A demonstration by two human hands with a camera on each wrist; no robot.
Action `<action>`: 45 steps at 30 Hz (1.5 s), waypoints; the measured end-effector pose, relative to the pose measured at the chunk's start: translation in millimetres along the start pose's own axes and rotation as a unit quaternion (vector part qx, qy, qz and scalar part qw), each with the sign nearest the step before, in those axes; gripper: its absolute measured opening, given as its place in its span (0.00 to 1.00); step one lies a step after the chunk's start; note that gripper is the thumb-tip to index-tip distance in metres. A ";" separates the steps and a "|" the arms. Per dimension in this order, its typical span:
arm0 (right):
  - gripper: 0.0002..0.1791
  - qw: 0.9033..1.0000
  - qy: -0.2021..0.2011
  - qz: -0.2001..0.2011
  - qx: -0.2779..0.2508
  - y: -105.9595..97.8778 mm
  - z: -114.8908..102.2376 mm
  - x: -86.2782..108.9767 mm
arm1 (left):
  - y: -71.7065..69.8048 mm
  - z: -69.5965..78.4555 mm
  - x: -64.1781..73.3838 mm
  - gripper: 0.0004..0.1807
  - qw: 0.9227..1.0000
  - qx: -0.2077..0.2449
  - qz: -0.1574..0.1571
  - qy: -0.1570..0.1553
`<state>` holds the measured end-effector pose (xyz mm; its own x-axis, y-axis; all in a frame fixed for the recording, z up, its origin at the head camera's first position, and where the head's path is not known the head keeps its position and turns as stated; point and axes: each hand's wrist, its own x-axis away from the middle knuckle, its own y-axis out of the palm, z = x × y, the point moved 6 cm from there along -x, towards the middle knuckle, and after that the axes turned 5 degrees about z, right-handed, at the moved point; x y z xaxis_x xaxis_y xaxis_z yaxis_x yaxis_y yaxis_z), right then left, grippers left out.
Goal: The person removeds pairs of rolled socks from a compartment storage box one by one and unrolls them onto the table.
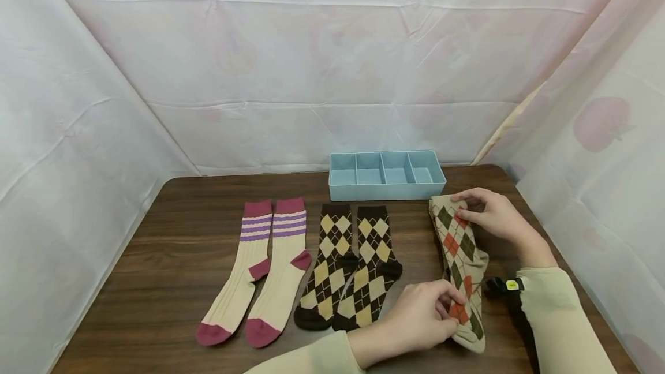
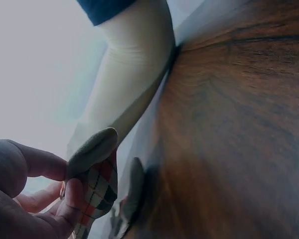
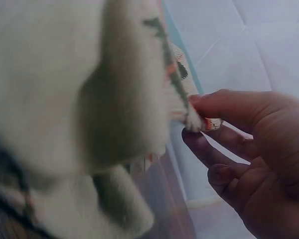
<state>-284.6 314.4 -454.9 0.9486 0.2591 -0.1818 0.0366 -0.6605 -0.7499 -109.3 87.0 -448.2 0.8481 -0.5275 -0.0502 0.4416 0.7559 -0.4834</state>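
Observation:
A beige argyle sock (image 1: 453, 247) with green and orange diamonds stretches between my two hands at the right of the table. My right hand (image 1: 490, 212) pinches its cuff end, thumb and fingertips on the edge in the right wrist view. Near the toe, my left hand (image 1: 423, 316) pinches the sock's side. The left wrist view shows this held toe (image 2: 94, 152) raised over the wood, with a second matching sock (image 2: 134, 191) lower down near the tabletop. In the head view the held sock mostly hides that second one.
Two brown argyle socks (image 1: 371, 247) lie flat left of my left hand. Further left are two cream socks (image 1: 283, 281) with maroon toes and purple stripes. A light blue box (image 1: 387, 192) with several compartments stands at the table's back edge. White curtains (image 1: 291, 74) surround the wooden table (image 1: 156, 281).

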 end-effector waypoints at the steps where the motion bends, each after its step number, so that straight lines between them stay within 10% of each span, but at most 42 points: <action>1: 0.18 1.000 -0.006 0.001 -0.005 0.3 -3.1 -0.9 | -3.5 0.5 1.4 0.17 1.000 -0.002 0.002 0.003; 24: 0.24 0.994 -0.070 -0.080 0.013 27.6 -46.2 -32.2 | -55.9 -42.8 26.3 0.25 0.999 0.035 -0.037 -0.016; 45: 0.31 0.985 -0.099 -0.135 0.029 68.8 -31.3 -39.7 | -36.5 -48.8 26.2 0.29 0.978 -0.209 -0.016 0.014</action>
<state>-309.8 236.7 -479.3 0.8265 0.5563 -0.0863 0.2566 -0.5088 -0.8218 -117.5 26.7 -474.5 0.8251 -0.5628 -0.0501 0.3040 0.5170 -0.8002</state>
